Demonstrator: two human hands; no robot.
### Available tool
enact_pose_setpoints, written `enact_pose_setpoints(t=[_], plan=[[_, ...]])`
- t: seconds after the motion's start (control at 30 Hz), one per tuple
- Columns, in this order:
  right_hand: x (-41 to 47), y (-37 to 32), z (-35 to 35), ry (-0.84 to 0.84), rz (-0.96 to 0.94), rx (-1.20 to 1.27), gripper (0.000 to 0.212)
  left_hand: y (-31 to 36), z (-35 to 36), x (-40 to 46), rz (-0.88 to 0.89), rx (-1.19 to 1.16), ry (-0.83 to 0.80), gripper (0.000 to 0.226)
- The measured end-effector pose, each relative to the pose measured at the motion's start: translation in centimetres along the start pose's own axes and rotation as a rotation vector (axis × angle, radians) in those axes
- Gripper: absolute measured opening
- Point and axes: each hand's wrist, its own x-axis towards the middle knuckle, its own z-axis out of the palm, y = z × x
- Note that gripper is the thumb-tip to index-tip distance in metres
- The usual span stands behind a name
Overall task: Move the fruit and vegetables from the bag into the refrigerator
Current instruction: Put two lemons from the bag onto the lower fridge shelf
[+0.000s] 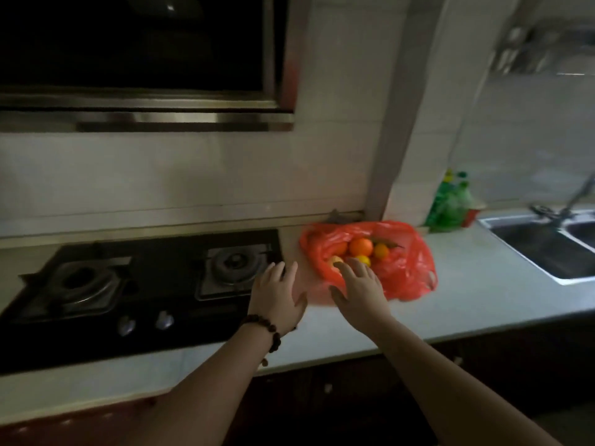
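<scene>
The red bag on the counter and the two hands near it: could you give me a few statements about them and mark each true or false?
1. The red plastic bag lies open on the counter between the gas stove and the sink. True.
2. The right hand already grips an orange. False: its fingers are spread over the fruit, holding nothing.
3. Oranges show inside the bag. True.
4. The left hand wears a glove. False: it is bare, with a beaded bracelet on the wrist.
5. Green bottles stand behind the bag. True.
</scene>
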Motion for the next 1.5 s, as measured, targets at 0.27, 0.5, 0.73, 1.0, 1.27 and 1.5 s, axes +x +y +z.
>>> enact_pose_setpoints(t=[0.27,0.5,0.73,1.0,1.27,1.5], plan=[[1.3,11.9,-0.7,-0.001,0.211,-0.034,0.053,6.9,8.0,8.4,0.126,-0.036,-0.083,0.067],[8.5,22.6,0.2,-0.118,0.293,-0.078,0.051,10.2,15.6,17.8,0.087,-0.113,-0.154,0.061],[15.5,28.4,2.2,-0.229,0.272,-0.132,0.050,10.8,19.4,24.4,0.002,-0.165,-0.198,0.057],[21.8,31.6,5.9,-0.385,0.066,-0.150,0.057,10.6,24.2,26.4,-0.104,-0.260,-0.326,0.052],[26.4,34.9,8.4,-0.571,-0.106,-0.068,0.048,12.0,27.2,26.9,-0.310,-0.253,-0.270,0.053],[27.5,36.8,9.6,-0.580,-0.234,-0.102,0.055,13.5,28.2,27.6,-0.481,-0.240,-0.249,0.059]])
